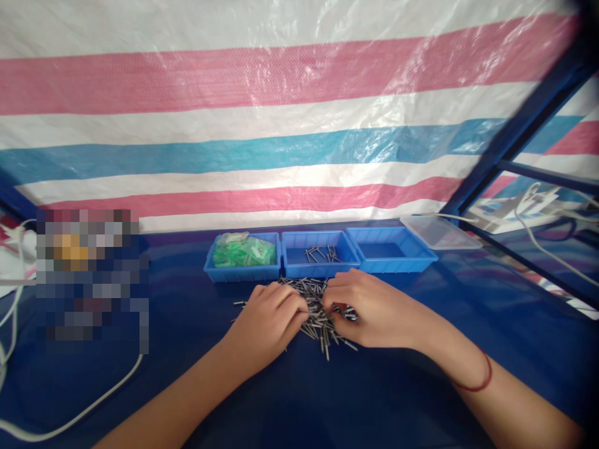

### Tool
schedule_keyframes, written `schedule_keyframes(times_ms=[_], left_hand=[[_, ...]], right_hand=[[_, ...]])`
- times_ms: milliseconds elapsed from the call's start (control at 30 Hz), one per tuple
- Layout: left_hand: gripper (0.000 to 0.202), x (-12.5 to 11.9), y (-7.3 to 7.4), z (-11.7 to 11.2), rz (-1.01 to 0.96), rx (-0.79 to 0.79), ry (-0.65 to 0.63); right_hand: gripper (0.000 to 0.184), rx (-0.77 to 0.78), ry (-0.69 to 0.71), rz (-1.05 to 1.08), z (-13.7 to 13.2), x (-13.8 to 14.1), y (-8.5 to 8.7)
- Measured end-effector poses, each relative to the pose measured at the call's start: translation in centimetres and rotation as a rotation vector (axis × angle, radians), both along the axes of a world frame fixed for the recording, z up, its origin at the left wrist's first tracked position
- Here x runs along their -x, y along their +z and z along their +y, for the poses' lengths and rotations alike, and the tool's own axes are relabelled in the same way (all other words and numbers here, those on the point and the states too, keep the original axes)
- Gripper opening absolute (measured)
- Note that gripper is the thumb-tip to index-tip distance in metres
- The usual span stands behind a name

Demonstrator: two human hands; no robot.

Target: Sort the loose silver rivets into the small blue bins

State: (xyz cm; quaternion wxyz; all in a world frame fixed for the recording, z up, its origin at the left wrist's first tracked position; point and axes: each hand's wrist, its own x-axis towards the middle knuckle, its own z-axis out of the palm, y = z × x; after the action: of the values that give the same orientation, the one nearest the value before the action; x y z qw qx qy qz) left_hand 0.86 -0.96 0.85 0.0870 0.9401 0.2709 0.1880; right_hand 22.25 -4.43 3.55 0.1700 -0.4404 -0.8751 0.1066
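A heap of small metal pins [312, 298] lies on the blue table [299, 386], just in front of three blue trays. My left hand [269, 318] rests on the heap's left side with its fingers curled into the pins. My right hand [369, 308] covers the right side, fingers bent and pressed down among the pins; what they pinch is hidden. The left tray [243, 257] holds green packets. A few pins lie in the middle tray [319, 254]. Nothing shows inside the right tray [390, 249].
A clear plastic lid [440, 232] lies right of the trays. A striped tarp [281, 125] hangs behind the table. White cables [75, 418] run along the left, a blue frame bar [510, 131] slants at the right, and more cables [538, 206] lie beyond it.
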Motion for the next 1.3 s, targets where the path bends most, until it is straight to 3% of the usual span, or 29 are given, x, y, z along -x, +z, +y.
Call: schedule_keyframes(times_ms=[200, 367, 633, 900, 1033, 1167, 1300], left_hand=[[0.012, -0.5, 0.0, -0.5, -0.298, 0.265, 0.199], [0.01, -0.6, -0.2, -0.9, -0.35, 0.255, 0.205], [0.01, -0.6, -0.4, -0.8, -0.332, 0.26, 0.187], [0.01, -0.5, -0.1, -0.5, -0.341, 0.287, 0.244], [0.031, -0.2, 0.2, -0.3, -0.293, 0.272, 0.237], [0.018, 0.2, 0.8, -0.1, -0.117, 0.151, 0.099], [0.012, 0.4, 1.1, -0.3, 0.046, 0.044, -0.067]], right_hand=[[0.005, 0.038, -0.092, 0.408, 0.2, 1.3, -0.4], [0.012, 0.057, -0.133, 0.563, 0.0, 2.3, -0.5], [0.009, -0.016, -0.082, 0.597, -0.1, 2.5, -0.6], [0.011, -0.233, -0.098, 0.344, 0.1, 1.9, -0.9], [0.019, -0.345, -0.249, 0.255, 1.1, 0.7, -1.7], [0.024, -0.476, -0.515, 0.102, 2.7, -1.3, -2.7], [0.034, -0.492, -0.57, 0.002, 3.2, -2.0, -2.9]])
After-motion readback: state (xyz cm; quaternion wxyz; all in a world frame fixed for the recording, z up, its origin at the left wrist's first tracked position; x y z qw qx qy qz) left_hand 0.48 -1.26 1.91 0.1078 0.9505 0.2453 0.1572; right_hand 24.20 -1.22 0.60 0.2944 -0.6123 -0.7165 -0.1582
